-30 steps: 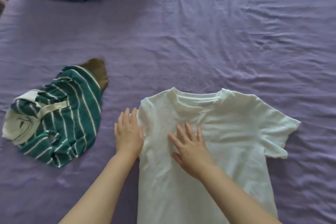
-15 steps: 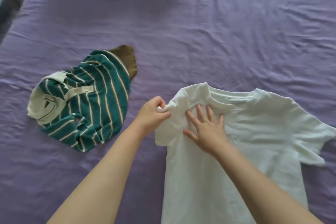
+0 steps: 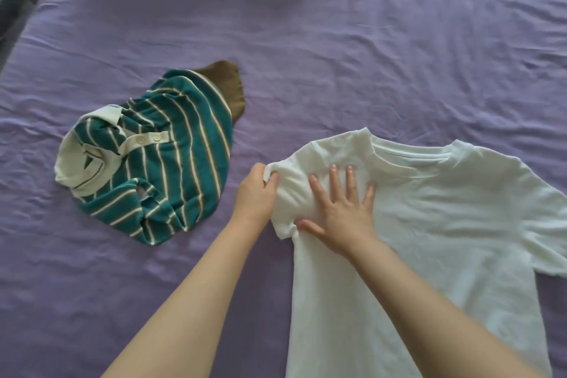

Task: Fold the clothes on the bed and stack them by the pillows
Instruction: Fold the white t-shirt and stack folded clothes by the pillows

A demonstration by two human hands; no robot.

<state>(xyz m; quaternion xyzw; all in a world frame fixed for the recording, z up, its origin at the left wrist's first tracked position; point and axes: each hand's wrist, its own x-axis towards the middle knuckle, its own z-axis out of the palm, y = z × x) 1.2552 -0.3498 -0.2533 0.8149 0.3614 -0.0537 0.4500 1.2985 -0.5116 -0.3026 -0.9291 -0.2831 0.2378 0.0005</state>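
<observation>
A soft white T-shirt (image 3: 429, 239) is lying flat on the bed's wrinkled purple sheet (image 3: 306, 40), neck away from the person. The left hand (image 3: 256, 193) is pinching the bunched sleeve edge between curled fingers (image 3: 271, 178). The right hand (image 3: 343, 215) is pressing the chest with fingers spread. A crumpled green striped polo (image 3: 153, 169) is lying nearby, to the left, over a brown garment (image 3: 227, 83).

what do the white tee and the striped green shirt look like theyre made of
White tee: looks like thin matte cotton jersey; it puckers softly where it is pinched. Striped green shirt: seems a thicker, slightly fuzzy knit, maybe terry or velour, with a smoother cream collar and button placket.
</observation>
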